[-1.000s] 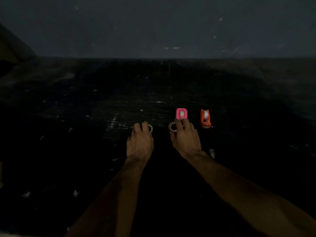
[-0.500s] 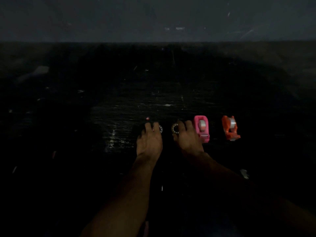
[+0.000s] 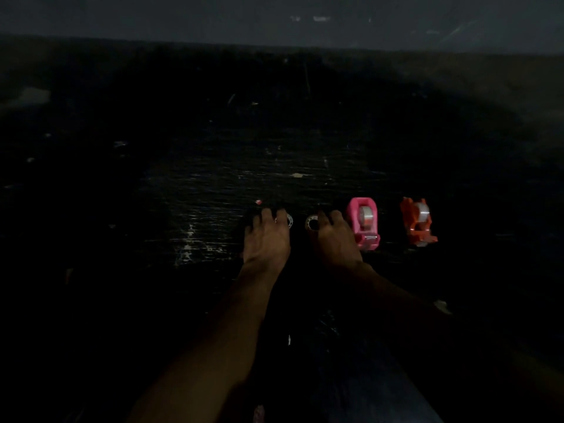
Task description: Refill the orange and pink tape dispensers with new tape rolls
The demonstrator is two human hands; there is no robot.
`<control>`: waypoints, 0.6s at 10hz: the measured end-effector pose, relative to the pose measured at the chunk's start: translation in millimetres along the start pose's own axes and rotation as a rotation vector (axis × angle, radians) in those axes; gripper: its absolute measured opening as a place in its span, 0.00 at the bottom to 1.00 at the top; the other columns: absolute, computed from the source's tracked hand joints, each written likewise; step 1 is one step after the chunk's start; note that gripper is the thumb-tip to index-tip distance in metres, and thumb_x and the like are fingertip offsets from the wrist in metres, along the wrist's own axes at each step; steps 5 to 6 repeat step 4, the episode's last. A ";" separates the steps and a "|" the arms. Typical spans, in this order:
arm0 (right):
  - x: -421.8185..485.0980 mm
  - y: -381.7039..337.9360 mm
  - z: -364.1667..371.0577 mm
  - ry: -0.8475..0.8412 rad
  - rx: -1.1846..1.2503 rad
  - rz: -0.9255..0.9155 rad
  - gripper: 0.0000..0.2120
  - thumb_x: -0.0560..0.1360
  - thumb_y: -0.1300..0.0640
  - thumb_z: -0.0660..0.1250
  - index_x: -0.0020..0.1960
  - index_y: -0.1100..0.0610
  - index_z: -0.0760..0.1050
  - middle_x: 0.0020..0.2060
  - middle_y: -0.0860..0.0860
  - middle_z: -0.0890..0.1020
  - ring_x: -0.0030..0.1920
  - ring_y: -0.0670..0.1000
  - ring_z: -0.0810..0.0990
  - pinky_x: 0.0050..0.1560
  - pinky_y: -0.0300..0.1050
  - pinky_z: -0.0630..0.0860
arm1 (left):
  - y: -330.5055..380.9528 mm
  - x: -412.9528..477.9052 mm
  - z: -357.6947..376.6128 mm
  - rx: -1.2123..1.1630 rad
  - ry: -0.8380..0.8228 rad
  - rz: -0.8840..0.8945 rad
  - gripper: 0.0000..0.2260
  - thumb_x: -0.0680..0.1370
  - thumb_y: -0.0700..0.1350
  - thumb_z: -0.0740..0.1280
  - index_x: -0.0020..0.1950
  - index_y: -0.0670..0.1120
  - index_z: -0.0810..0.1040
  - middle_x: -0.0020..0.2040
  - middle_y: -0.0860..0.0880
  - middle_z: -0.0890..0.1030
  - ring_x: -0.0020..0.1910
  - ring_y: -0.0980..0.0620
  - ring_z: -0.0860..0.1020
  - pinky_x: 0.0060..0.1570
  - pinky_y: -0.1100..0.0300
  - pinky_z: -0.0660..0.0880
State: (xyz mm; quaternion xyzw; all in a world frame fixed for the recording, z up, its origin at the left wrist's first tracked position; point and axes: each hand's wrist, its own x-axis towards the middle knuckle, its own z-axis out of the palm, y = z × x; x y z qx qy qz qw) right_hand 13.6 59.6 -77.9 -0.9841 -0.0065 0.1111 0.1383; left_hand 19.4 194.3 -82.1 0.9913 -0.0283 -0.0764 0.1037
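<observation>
Left of the pink tape dispenser (image 3: 364, 222), the right hand (image 3: 335, 242) is covering the nearer tape roll (image 3: 311, 223) and the left hand (image 3: 267, 238) the farther tape roll (image 3: 289, 221). Darkness is hiding whether the fingers are clamping. The orange tape dispenser (image 3: 416, 222) is standing to its right. A blind grab is risking a roll skidding off.

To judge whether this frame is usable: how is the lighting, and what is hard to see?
Head view: very dim, table almost black; head view: only the pink dispenser and orange dispenser show colour; head view: left hand and right hand murky, left roll and right roll faint, grip unreadable.
</observation>
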 end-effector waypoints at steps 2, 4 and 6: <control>2.5 -3.2 -3.7 -0.022 0.038 0.051 0.25 0.79 0.53 0.60 0.72 0.63 0.62 0.66 0.64 0.67 0.63 0.61 0.71 0.64 0.50 0.68 | -0.3 0.7 -3.6 -0.028 -0.029 -0.009 0.23 0.80 0.47 0.60 0.73 0.46 0.60 0.69 0.39 0.67 0.67 0.39 0.69 0.62 0.44 0.69; -14.5 -6.2 -17.5 0.028 0.121 0.044 0.27 0.78 0.52 0.61 0.72 0.64 0.61 0.67 0.64 0.67 0.62 0.62 0.72 0.62 0.51 0.70 | 3.3 -24.3 -20.2 -0.110 0.022 -0.040 0.27 0.78 0.48 0.64 0.74 0.47 0.58 0.69 0.39 0.65 0.65 0.39 0.71 0.60 0.45 0.72; -14.5 -6.2 -17.5 0.028 0.121 0.044 0.27 0.78 0.52 0.61 0.72 0.64 0.61 0.67 0.64 0.67 0.62 0.62 0.72 0.62 0.51 0.70 | 3.3 -24.3 -20.2 -0.110 0.022 -0.040 0.27 0.78 0.48 0.64 0.74 0.47 0.58 0.69 0.39 0.65 0.65 0.39 0.71 0.60 0.45 0.72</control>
